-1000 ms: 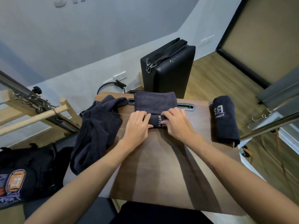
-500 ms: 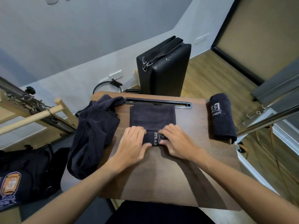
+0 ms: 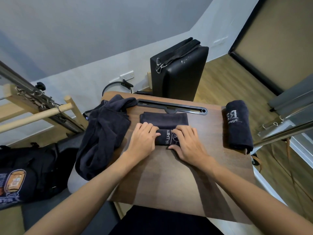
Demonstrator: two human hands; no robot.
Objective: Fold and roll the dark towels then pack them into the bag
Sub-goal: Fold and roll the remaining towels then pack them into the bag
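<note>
A folded dark towel [image 3: 164, 119] lies flat on the brown table [image 3: 169, 175], its near end wound into a roll with white lettering [image 3: 166, 137]. My left hand [image 3: 144, 139] presses the roll's left end and my right hand [image 3: 187, 142] covers its right end, fingers curled over it. A finished rolled towel [image 3: 238, 123] with a white logo rests at the table's right edge. A heap of loose dark towels [image 3: 103, 134] hangs over the left edge. The dark bag [image 3: 22, 177] with an orange emblem sits on the floor at the left.
A black upright case [image 3: 179, 72] stands behind the table. A black slotted bar [image 3: 171, 106] runs along the table's far edge. A wooden and metal frame [image 3: 39, 106] stands at the left, metal rails [image 3: 288, 122] at the right. A wall socket with a cable [image 3: 126, 77] sits behind.
The roll has grown thicker under both hands and the flat part of the towel is shorter. More white lettering shows on the roll.
</note>
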